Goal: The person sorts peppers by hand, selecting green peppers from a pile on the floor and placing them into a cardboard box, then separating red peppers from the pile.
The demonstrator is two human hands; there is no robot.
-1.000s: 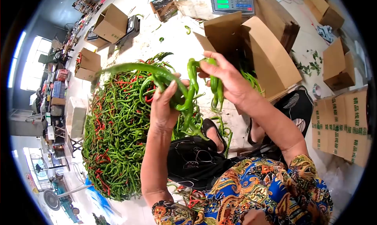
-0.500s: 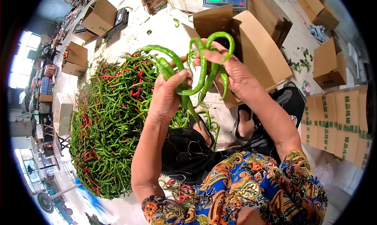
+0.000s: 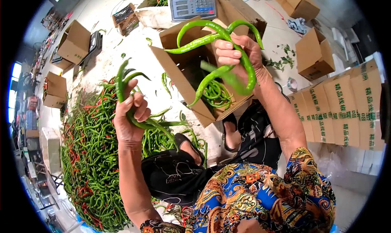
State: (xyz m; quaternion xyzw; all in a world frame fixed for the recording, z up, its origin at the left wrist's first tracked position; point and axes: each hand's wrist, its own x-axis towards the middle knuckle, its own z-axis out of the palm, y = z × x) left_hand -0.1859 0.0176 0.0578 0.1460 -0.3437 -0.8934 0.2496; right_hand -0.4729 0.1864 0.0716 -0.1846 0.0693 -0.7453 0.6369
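My right hand (image 3: pixel 251 56) is closed around several long, curly green chili peppers (image 3: pixel 247 68), above an open cardboard box (image 3: pixel 173 72). A pepper just below those fingers is smeared by motion; I cannot tell whether it is gripped. More green peppers (image 3: pixel 218 94) lie inside the box. To the left, my left hand (image 3: pixel 129 121) grips a few green chili peppers (image 3: pixel 119 80), their ends sticking out above and below the fist. It is over the near edge of a large pile of green and red chili peppers (image 3: pixel 93 159).
A digital scale (image 3: pixel 193 7) stands beyond the box, beside a white foam box (image 3: pixel 150 16) with green peppers. Printed cardboard cartons (image 3: pixel 334 115) stand at the right, near a tape roll (image 3: pixel 292 84). Other open boxes (image 3: pixel 315 56) sit around. Loose peppers lie by my feet.
My hands have parted: the left went left and the right stays up over the box with its peppers. The view has shifted, showing peppers inside the box. The scale's green display now looks dark.
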